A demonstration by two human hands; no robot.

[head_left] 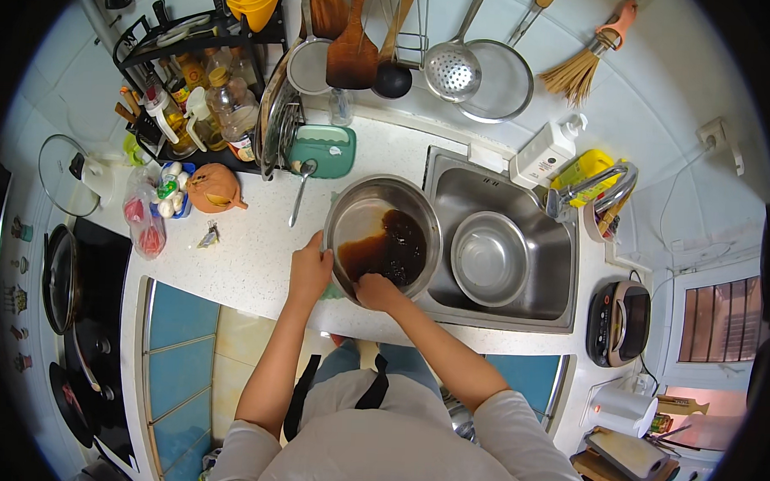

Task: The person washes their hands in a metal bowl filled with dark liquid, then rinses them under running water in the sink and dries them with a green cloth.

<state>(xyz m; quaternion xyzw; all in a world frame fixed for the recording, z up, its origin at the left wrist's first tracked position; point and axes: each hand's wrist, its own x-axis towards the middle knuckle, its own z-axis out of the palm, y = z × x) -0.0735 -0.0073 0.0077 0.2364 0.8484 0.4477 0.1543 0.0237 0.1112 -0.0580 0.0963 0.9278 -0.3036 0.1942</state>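
With the bowl (350, 209) at twelve o'clock over the table (257, 261), our left hand (312, 268) clamped on its eight-o'clock rim, we seem to be working the dark contents (406, 241) with our right hand (378, 293), its fingers too hidden to judge, the next move calling for steady support.

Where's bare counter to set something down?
Counter between small scrap and left hand; smaller patch between green tray and sink, beyond the pot. Crowded: back left, with bottles and bag; a bowl sits in the sink.
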